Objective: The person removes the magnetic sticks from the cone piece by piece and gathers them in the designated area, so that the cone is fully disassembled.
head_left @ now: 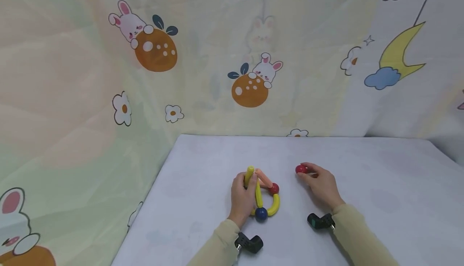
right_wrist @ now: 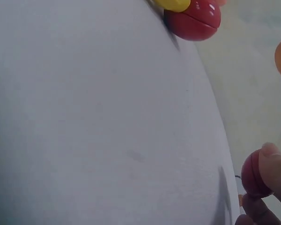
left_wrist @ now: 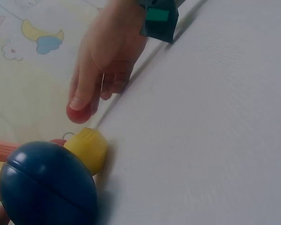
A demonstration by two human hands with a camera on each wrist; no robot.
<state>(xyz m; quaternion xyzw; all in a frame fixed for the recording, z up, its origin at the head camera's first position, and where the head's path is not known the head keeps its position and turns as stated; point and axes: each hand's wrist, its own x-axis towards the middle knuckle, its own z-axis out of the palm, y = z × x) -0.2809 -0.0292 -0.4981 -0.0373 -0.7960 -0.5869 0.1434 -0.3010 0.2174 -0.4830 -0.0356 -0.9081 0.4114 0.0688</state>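
My left hand [head_left: 243,197] grips a yellow rod [head_left: 249,174] at the left side of a toy figure built from rods and balls. The figure has a dark blue ball [head_left: 261,214] at its near corner and a red ball [head_left: 274,188] on its right, joined by a curved yellow rod [head_left: 276,204]. Pale orange rods [head_left: 263,177] form its far side. To the right, my right hand [head_left: 322,185] pinches a separate red ball [head_left: 301,169] between thumb and fingers, apart from the figure. In the right wrist view this ball [right_wrist: 254,176] shows a seam round it.
Both hands work over a white table [head_left: 391,201]. Behind it hangs a cloth backdrop [head_left: 210,36] printed with rabbits, oranges and flowers. A black wrist camera [head_left: 249,242] sits at the left sleeve, another black camera [head_left: 320,221] at the right.
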